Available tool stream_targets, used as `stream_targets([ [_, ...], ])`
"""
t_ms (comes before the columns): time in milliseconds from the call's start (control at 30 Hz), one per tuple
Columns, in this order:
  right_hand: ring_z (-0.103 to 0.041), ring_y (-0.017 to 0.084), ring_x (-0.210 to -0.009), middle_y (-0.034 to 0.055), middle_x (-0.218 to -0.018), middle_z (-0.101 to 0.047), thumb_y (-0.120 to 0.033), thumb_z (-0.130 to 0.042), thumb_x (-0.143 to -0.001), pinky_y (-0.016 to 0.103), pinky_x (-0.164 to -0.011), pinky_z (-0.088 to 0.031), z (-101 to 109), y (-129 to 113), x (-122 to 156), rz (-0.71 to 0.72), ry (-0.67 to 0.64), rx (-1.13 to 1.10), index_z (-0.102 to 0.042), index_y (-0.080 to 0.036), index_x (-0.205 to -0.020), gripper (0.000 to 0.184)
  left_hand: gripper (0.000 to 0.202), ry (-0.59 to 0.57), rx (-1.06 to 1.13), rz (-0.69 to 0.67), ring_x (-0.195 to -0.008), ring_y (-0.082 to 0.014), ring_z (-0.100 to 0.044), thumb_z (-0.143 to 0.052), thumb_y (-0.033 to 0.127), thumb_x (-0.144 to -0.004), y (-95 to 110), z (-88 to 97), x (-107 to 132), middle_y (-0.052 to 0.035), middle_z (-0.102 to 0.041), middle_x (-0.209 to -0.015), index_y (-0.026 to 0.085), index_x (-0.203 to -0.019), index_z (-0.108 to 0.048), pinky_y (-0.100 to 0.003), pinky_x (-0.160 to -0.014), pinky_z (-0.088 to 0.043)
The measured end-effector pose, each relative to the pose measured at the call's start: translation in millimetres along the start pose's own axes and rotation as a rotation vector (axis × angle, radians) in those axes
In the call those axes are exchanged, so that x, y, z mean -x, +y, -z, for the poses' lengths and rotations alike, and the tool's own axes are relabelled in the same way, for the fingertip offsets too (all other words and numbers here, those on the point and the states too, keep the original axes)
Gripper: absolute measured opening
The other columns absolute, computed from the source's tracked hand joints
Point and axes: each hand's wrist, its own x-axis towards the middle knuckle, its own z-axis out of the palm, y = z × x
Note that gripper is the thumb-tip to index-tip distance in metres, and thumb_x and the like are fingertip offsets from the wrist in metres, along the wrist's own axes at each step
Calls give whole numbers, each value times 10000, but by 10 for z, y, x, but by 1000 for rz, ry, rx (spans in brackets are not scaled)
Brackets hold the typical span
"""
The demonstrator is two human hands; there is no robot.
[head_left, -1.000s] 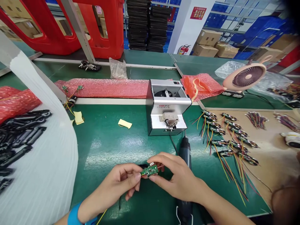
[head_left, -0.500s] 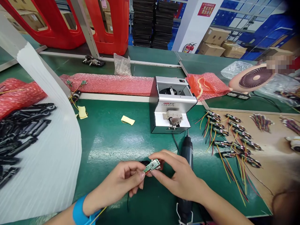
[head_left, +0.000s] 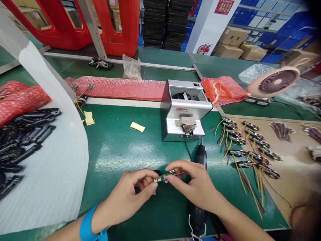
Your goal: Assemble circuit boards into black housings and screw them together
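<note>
A small green circuit board (head_left: 163,177) with red wires is pinched between both hands just above the green mat. My left hand (head_left: 130,195), with a blue wristband, grips the board's left end, fingers curled. My right hand (head_left: 193,185) grips its right end with thumb and fingers. The board now lies nearly edge-on to the camera. A small black part sits just behind it, partly hidden by my fingers.
A black electric screwdriver (head_left: 200,157) lies under my right wrist. A silver screw feeder (head_left: 184,113) stands behind. Several wired circuit boards (head_left: 247,147) lie right on a brown board. Black plastic parts (head_left: 20,140) rest on white foam at left. A pink fan (head_left: 274,82) stands far right.
The board has been turned from face-up to nearly edge-on between my fingers. Both hands stayed in about the same place.
</note>
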Motion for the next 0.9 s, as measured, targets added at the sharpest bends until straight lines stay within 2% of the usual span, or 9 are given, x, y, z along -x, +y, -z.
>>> stream_targets([
  [100,-529,76,-545,-31,-625,-566,-281,-617,-818,159,-515,-455,4,-3,3,-9,0,25,-628,-196,-851,92,260,9,-9,27,-561,-110,-506,-545,400,-866,-16,-6,-18,-2,-587,-648,174,-957,-635,-210,-529,-429],
  [167,-544,83,-576,-20,-679,-591,-277,-624,-814,176,-553,-473,11,0,0,30,-28,33,-622,-199,-910,124,268,29,0,28,-545,-109,-500,-550,403,-859,-15,0,-31,-1,-580,-637,167,-954,-634,-210,-517,-425],
  [267,-577,103,-688,21,-849,-632,-229,-627,-813,209,-645,-504,15,20,-11,162,-75,33,-587,-204,-1048,241,246,102,-29,-14,-533,-107,-481,-566,386,-843,-8,15,-43,6,-554,-612,164,-917,-641,-204,-498,-412],
  [400,-595,128,-813,38,-886,-637,-139,-576,-840,242,-734,-505,-2,63,-23,318,-1,98,-589,-198,-1008,178,170,180,-138,-98,-561,-107,-484,-593,334,-825,-12,34,-38,5,-564,-633,186,-870,-664,-196,-511,-409],
  [633,-585,119,-736,36,-856,-632,-160,-572,-850,237,-666,-508,-18,63,-13,269,-22,47,-572,-198,-1014,169,149,235,-189,-236,-623,-111,-570,-585,255,-844,-16,66,-6,12,-632,-730,239,-978,-648,-189,-564,-480],
  [733,-590,127,-765,40,-855,-630,-126,-572,-838,250,-686,-512,-21,69,-14,332,20,89,-571,-194,-1002,178,108,288,-347,-373,-664,-114,-593,-591,187,-847,-38,82,5,3,-649,-775,230,-921,-657,-192,-589,-488],
  [900,-575,138,-750,52,-859,-624,-68,-577,-799,282,-675,-498,-14,98,-15,482,88,238,-572,-189,-926,176,189,381,-618,-781,-717,-129,-610,-596,74,-832,-89,102,16,-30,-665,-838,192,-974,-634,-237,-646,-503],
])
